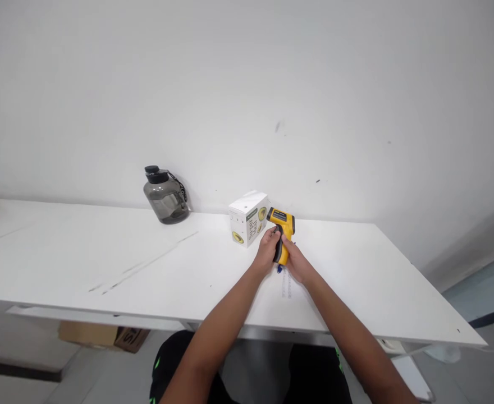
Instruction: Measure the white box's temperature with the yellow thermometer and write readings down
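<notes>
A yellow and black infrared thermometer point(284, 220), shaped like a pistol, is held up between both hands over the white table. My left hand point(267, 251) is closed around the black front of its grip. On the other side, my right hand point(296, 259) wraps the yellow part of the grip. Just left of the thermometer stands a white box point(247, 219) printed with avocado pictures and the words "Super Meal". Below the grip a small blue object point(279, 269) shows, too small to name. A sheet with faint writing point(287, 285) lies beneath the hands.
A large grey see-through water bottle point(165, 196) with a black lid and strap stands at the back, near the wall. The white table point(146, 252) ends at a front edge close to my body. On the floor below sits a cardboard box point(89, 333).
</notes>
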The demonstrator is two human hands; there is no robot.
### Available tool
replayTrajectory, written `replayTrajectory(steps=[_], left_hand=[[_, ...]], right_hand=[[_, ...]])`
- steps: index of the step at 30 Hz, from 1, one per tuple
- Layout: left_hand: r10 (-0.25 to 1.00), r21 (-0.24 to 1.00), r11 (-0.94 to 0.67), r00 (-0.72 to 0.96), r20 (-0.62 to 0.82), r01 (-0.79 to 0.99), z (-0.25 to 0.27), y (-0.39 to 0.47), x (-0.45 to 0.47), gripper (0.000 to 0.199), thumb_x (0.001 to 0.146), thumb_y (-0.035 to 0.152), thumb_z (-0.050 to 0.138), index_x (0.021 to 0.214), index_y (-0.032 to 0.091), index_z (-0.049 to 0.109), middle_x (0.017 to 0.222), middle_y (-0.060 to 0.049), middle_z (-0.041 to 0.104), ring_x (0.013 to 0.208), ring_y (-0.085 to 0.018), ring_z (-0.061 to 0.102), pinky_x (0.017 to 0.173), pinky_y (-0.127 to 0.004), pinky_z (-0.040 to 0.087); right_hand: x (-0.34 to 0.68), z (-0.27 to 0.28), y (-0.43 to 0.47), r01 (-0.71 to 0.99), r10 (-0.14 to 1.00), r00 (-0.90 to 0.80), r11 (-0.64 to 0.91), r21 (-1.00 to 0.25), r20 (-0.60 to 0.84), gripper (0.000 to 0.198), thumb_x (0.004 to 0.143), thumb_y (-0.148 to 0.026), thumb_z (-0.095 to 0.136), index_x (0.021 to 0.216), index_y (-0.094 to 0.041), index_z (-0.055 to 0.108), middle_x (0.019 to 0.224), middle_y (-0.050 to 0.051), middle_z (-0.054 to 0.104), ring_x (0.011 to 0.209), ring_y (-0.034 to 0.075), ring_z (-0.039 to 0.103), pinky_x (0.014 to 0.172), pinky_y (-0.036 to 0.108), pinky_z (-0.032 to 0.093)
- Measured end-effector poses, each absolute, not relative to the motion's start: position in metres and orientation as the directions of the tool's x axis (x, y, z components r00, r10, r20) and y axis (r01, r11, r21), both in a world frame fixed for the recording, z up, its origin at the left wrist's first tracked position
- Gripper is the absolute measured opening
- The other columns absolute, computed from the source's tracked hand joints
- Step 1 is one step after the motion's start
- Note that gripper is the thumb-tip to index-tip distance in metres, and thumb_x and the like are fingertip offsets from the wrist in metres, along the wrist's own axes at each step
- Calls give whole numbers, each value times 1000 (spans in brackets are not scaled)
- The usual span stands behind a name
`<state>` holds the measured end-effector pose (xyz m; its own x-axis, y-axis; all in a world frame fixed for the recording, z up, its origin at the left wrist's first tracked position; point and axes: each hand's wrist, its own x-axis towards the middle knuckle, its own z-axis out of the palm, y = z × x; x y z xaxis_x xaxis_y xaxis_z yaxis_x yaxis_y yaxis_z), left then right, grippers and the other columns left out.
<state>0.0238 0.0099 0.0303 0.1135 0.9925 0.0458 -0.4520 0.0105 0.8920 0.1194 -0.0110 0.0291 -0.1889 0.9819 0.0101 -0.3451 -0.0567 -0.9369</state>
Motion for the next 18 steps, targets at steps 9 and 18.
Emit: replayTrajectory(steps=[9, 18], left_hand=[[774, 631, -561, 70, 629, 537, 23, 0, 21, 35, 95, 29, 39, 125, 18, 54, 146, -16, 48, 145, -28, 33, 118, -53, 26], [617, 657, -207, -424, 663, 725, 16, 32, -7, 81, 85, 41, 60, 148, 13, 17, 159, -25, 15, 152, -33, 8, 121, -54, 16]], right_hand=[[131, 25, -16, -502, 984, -178, -65, -862, 29, 49, 69, -54, 78, 104, -22, 64, 97, 5, 72, 93, 23, 68, 77, 34, 55], [142, 26, -18, -430, 998, -41, 29, -902, 52, 44, 62, -41, 86, 94, -19, 66, 97, 4, 70, 66, 12, 58, 63, 29, 49]])
